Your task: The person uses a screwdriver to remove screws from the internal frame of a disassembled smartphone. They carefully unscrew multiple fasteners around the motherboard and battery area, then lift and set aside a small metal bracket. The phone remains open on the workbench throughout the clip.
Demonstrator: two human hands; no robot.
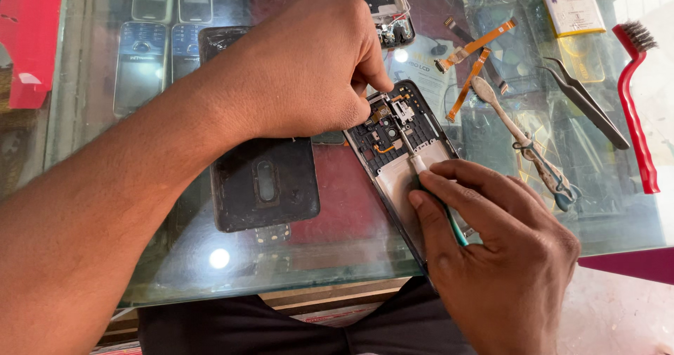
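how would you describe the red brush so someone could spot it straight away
Start at the glass counter and go to its far right edge, beyond the opened phone under the two hands. The red brush lies there lengthwise, bristles at the far end, just right of the black tweezers. Its bright red plastic handle sets it apart from the pale, worn toothbrush further left.

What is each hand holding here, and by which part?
Right hand grips a green-handled tool mid-shaft. Left hand presses fingertips on the opened phone; any grip is hidden.
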